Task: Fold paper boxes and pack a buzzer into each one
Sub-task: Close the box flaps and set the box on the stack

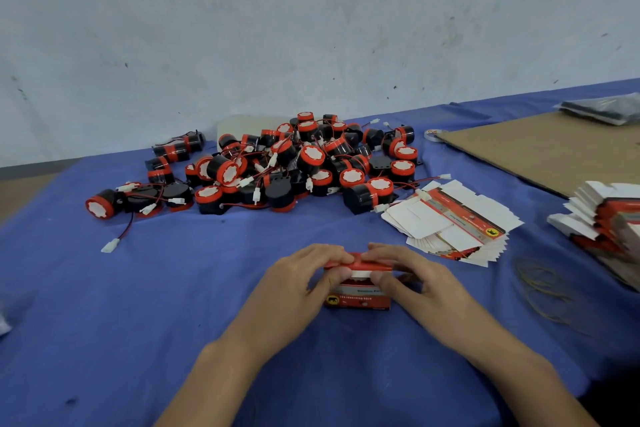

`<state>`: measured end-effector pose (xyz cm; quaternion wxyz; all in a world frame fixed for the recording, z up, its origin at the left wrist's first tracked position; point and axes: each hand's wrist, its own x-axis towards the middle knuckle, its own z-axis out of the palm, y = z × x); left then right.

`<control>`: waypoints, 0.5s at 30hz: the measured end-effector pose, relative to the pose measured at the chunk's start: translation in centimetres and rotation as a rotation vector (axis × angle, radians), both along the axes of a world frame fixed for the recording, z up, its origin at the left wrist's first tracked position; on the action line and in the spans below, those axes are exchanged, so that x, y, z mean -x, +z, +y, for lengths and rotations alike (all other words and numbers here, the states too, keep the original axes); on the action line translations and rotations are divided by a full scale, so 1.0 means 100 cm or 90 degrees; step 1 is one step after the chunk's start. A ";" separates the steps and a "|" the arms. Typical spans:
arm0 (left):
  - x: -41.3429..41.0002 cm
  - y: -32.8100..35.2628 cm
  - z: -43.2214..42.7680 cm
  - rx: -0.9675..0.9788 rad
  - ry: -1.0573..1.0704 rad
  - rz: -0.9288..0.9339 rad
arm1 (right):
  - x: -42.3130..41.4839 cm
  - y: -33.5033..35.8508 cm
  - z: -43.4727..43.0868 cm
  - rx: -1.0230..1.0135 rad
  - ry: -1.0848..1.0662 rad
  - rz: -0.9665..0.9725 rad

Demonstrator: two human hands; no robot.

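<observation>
A small red and white paper box (360, 295) stands on the blue cloth in front of me. My left hand (301, 279) grips its left side, fingers curled over the top flap. My right hand (408, 276) grips the right side, thumb at a white flap on the front edge of the lid. Whatever is inside the box is hidden. Behind it lies a big heap of black and red buzzers (298, 163) with red and black wires and white plugs. A fanned stack of flat unfolded boxes (453, 222) lies to the right.
A second stack of flat boxes (602, 218) sits at the right edge, with rubber bands (540, 284) in front of it. A cardboard sheet (540, 146) and a plastic bag (606, 107) lie at the back right. A roll of tape (433, 134) lies beside the cardboard. The grey wall stands behind the table.
</observation>
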<state>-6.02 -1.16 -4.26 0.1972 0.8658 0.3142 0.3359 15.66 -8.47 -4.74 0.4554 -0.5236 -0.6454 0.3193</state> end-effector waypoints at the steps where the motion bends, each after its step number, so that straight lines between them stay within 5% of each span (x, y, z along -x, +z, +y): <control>1: 0.001 -0.001 0.000 0.014 -0.002 -0.005 | -0.001 -0.001 0.000 0.001 0.003 -0.006; 15: 0.014 -0.008 -0.002 -0.011 0.000 0.052 | -0.007 -0.007 0.000 -0.032 0.009 -0.113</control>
